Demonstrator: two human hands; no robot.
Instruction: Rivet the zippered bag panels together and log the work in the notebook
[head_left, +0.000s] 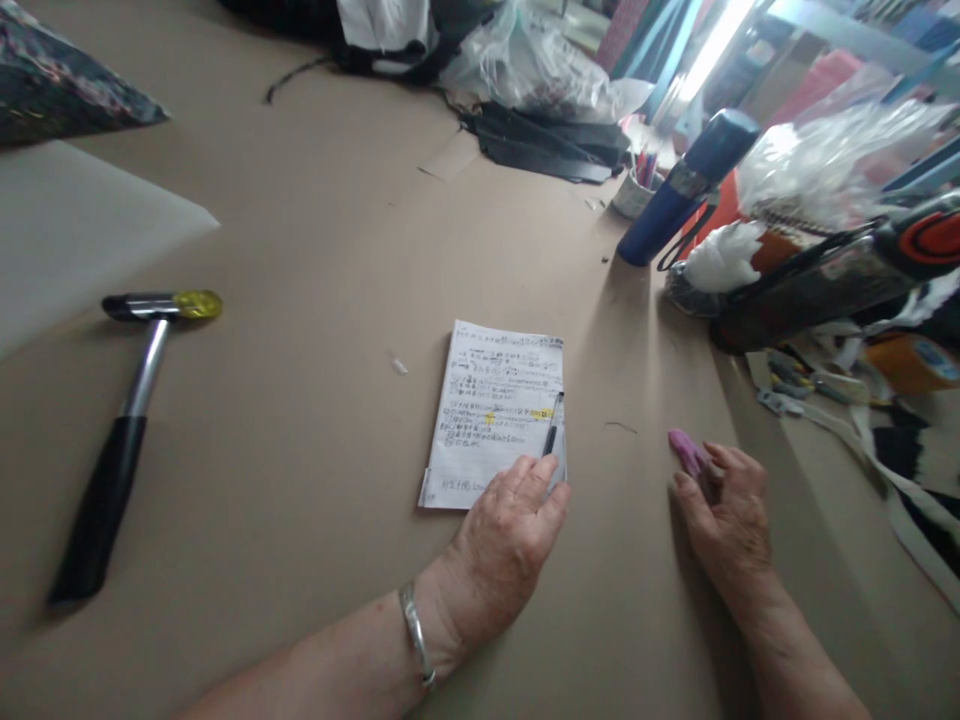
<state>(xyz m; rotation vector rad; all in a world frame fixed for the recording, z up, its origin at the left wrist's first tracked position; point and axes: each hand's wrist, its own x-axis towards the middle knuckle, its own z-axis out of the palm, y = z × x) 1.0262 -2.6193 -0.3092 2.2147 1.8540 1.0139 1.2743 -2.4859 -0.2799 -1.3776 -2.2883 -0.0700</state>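
My left hand (517, 530), with a silver bangle at the wrist, lies palm down over the lower right corner of a small handwritten notepad (495, 370). Its fingers are stretched out, the thumb a little apart. On the page a dark pen (552, 425) points away from me; its near end meets my fingertips and is hidden there. Yellow highlighter marks some of the writing. To the right, my right hand (727, 510) rests on the table, thumb and fingers closed round a small pink-purple piece (686, 452). What kind of thing it is, I cannot make out.
A hammer (139, 400) with a yellow-tipped head lies at left, near a white sheet (90, 230). On the right stand a blue bottle (686, 190), a dark flask (817, 280) and a pen cup (636, 190). Plastic bags (532, 60) and black material (547, 145) are piled at the back.
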